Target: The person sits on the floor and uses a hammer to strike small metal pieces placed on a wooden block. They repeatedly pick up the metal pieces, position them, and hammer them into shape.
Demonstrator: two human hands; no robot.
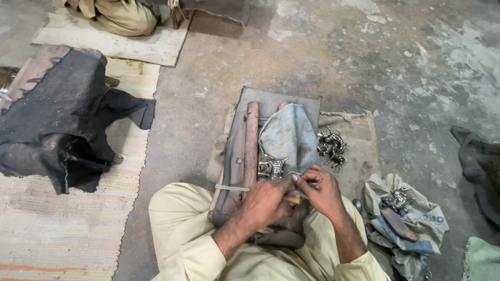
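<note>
down low, the left hand [269,201] and right hand [319,191] pinch together on a small metal piece [293,199], fingers narrow. just beyond the knuckles stands a silver figurine [272,169]; it looks hard, slick and thin-legged, best gripped by the body.

light: soft, even, moderately bright | shadows: faint, beneath the fingers [307,180] | glare: small glints on metal figurines [331,145] beyond the fingers | focus: sharp centre, wide-angle stretching at edges
</note>
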